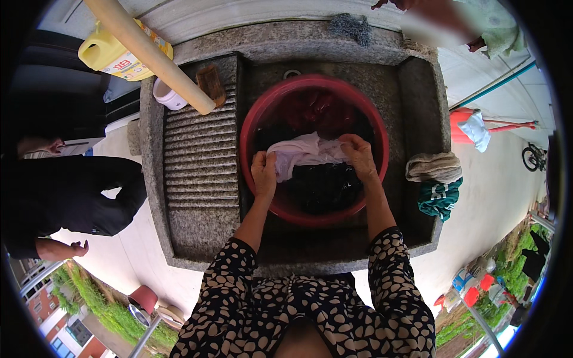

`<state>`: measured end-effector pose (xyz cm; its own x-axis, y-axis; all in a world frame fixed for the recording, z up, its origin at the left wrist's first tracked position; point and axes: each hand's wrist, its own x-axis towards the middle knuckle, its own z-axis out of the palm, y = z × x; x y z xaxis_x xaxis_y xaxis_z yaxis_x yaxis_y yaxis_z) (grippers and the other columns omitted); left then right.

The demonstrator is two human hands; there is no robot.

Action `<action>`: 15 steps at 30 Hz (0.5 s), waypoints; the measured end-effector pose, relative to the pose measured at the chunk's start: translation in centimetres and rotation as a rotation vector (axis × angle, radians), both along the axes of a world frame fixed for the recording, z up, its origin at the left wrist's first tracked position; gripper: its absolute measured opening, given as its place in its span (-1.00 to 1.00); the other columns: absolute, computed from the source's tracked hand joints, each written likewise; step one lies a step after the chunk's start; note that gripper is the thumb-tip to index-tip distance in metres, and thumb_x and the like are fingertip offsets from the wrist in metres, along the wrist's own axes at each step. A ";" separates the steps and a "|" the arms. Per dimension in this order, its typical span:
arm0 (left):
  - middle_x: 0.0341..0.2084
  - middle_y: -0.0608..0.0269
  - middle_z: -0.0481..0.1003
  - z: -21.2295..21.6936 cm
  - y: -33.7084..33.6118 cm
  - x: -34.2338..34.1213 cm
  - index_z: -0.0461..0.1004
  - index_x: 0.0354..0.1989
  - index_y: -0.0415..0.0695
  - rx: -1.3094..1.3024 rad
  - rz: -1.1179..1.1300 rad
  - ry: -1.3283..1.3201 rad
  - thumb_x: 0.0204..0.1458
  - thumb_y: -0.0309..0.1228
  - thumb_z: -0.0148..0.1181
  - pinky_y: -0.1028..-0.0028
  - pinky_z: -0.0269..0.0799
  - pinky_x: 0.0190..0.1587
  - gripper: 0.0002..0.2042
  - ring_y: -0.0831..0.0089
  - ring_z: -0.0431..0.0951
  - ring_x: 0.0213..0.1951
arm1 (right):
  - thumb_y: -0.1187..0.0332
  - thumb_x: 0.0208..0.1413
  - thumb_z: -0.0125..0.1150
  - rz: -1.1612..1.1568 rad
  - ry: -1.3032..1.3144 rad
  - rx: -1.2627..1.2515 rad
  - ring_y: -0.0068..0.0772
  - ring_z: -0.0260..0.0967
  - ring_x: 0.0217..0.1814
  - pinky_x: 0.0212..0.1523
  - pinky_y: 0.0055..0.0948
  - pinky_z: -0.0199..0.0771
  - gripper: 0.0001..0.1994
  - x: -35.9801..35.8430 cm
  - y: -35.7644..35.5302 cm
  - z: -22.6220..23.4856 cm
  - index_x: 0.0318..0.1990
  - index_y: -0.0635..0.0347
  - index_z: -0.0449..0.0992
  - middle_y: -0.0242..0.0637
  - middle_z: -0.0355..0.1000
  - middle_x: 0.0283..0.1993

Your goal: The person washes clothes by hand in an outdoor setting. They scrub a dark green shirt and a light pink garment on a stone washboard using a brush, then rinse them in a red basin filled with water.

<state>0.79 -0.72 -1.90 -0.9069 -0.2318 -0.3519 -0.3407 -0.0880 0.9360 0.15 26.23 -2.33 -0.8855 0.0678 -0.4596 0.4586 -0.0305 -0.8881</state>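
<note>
Your left hand (pixel 263 173) has its fingers curled closed on one end of the pale pink cloth (pixel 303 154). Your right hand (pixel 358 156) pinches the other end, fingers bent tight. The cloth lies over dark laundry (pixel 322 185) inside the red basin (pixel 256 119), which stands in the stone sink (pixel 418 89) beside the ribbed washboard (pixel 200 161).

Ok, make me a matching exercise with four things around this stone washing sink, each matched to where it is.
Things:
1. pale pink cloth
2. red basin
3. yellow jug
4. green garment

Places:
A. on the sink's right rim
B. held by both hands over the basin
C. inside the stone sink
D. behind the sink's left corner

Pairs: 1-B, 2-C, 3-D, 4-A
</note>
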 end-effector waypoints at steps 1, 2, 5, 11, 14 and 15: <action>-0.62 0.44 0.28 0.7 -0.2 0.0 0.34 -0.52 -0.13 0.105 0.071 0.018 0.05 -0.32 0.12 0.60 0.17 -0.45 -0.80 0.68 0.22 -0.51 | 0.40 0.01 0.16 -0.047 0.015 -0.051 -0.60 0.35 -0.32 -0.27 -0.60 0.35 -0.75 0.0 0.6 1.7 -0.12 0.25 0.49 -0.39 0.45 -0.29; -0.60 0.48 0.29 0.9 -0.8 0.0 0.32 -0.54 -0.06 0.235 0.194 -0.012 0.06 -0.34 0.13 0.65 0.13 -0.46 -0.81 0.72 0.18 -0.52 | 0.43 0.03 0.13 -0.087 0.033 -0.107 -0.65 0.33 -0.33 -0.30 -0.63 0.33 -0.77 -0.2 0.8 3.8 -0.12 0.25 0.49 -0.43 0.44 -0.30; -0.51 0.44 0.37 1.7 -1.3 -0.1 0.34 -0.45 -0.03 0.377 0.261 -0.076 0.02 -0.33 0.13 0.60 0.27 -0.36 -0.88 0.64 0.35 -0.43 | 0.47 0.07 0.08 -0.143 0.070 -0.142 -0.68 0.32 -0.35 -0.33 -0.66 0.32 -0.79 0.5 2.8 6.8 -0.12 0.23 0.48 -0.46 0.43 -0.32; -0.47 0.38 0.39 2.5 -2.0 -0.7 0.32 -0.29 -0.15 -0.096 0.230 0.129 0.16 -0.26 0.07 0.60 0.33 -0.33 -0.80 0.64 0.36 -0.41 | 0.48 0.06 0.07 -0.243 0.152 0.053 -0.57 0.36 -0.37 -0.34 -0.63 0.34 -0.77 2.1 4.5 6.3 -0.10 0.22 0.47 -0.38 0.46 -0.34; -0.33 0.20 0.38 3.2 -0.9 -1.0 0.28 -0.01 -0.22 -0.203 0.101 0.117 0.09 -0.36 0.16 0.47 0.37 -0.22 -0.66 0.45 0.42 -0.28 | 0.48 -0.01 0.12 -0.060 0.256 0.614 -0.34 0.40 -0.32 -0.29 -0.44 0.38 -0.73 3.2 5.0 5.0 -0.10 0.14 0.49 -0.29 0.46 -0.26; -0.28 0.14 0.35 3.8 -0.1 -0.8 0.27 0.00 -0.21 -0.398 0.078 0.155 0.04 -0.38 0.19 0.42 0.36 -0.17 -0.62 0.35 0.40 -0.22 | 0.48 -0.04 0.14 0.050 0.302 0.859 -0.25 0.40 -0.29 -0.27 -0.36 0.38 -0.71 3.6 4.8 4.7 -0.10 0.11 0.49 -0.26 0.46 -0.21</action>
